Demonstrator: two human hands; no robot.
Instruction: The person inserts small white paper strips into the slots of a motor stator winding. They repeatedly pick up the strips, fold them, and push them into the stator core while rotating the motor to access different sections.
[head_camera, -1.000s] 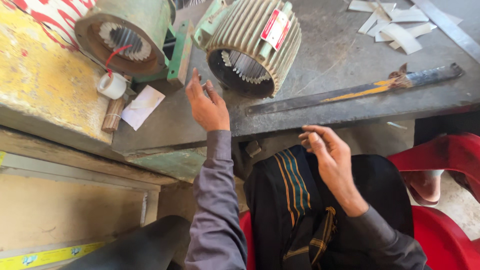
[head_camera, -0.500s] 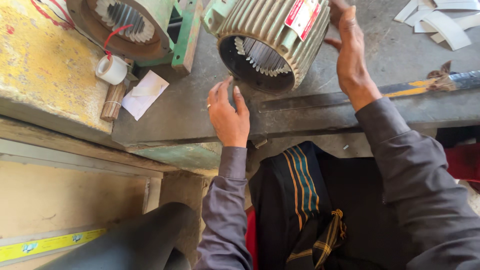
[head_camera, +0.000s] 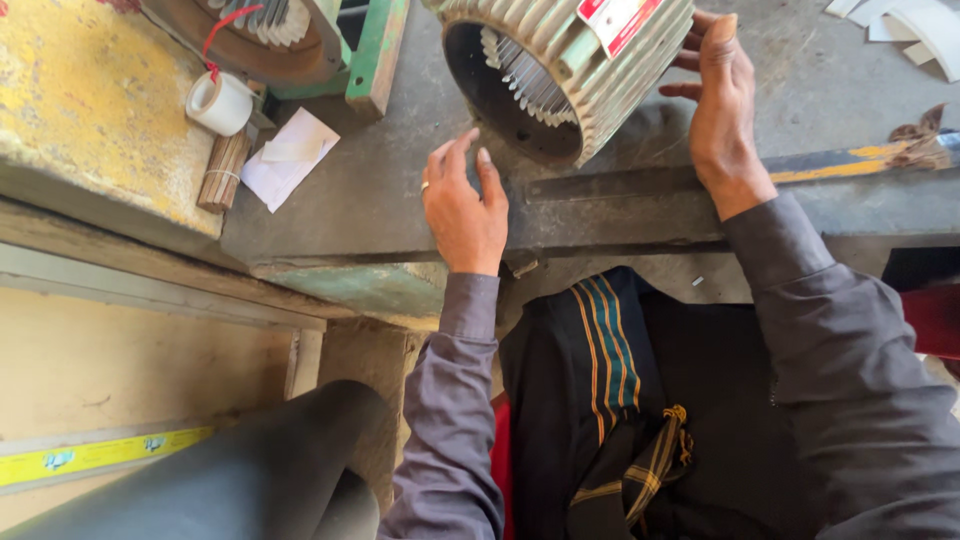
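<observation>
Change since the earlier frame: the right hand, formerly raised over the lap, now lies against the ribbed motor housing; the left hand has shifted up to the housing's open mouth.

Upper left of frame: yellow-stained slab; second motor stator with red wire, partly cut off by the top edge. Just below it: roll of white tape, bundle of thin sticks, folded white paper, all on the grey worktop.

Centre: left hand, fingers spread and released, fingertips at the lower rim of the housing; whether they touch cannot be told.

Upper centre: ribbed motor housing, grey-green, lying on its side on the worktop, open end toward the lower left, winding slots visible inside, red-and-white label on its shell.

Right of centre: right hand, fingers extended, pressed flat to the housing's right flank, not closed around it.

Right: long flat metal bar with a yellow-marked end, along the worktop edge. Upper right corner: white paper strips.
</observation>
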